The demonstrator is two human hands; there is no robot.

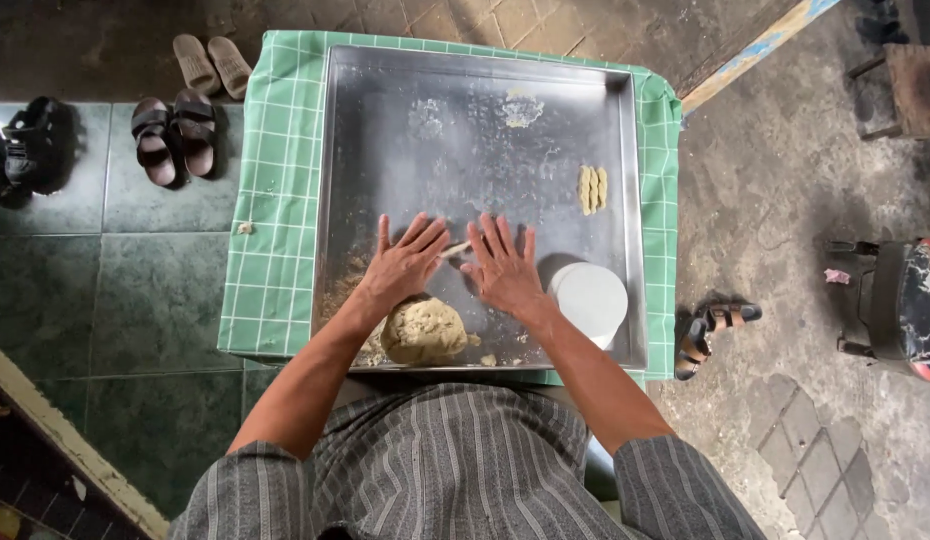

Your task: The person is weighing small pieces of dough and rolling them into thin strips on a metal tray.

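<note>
Pale dough strip (pixel 455 248) lies between your flat, open left hand (pixel 403 265) and right hand (pixel 505 268), long axis crosswise, near the steel tray's (pixel 465 190) front edge.

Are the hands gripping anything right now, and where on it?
Nothing is gripped. Left hand and right hand lie flat, fingers spread, pressing a thin pale dough strip on the metal tray; only its middle shows.

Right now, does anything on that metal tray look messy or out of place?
Only small mess: dough crumbs lie scattered beside the dough lump at the tray's near edge, and floury smears mark its middle. Nothing looks spilled or damaged.
</note>
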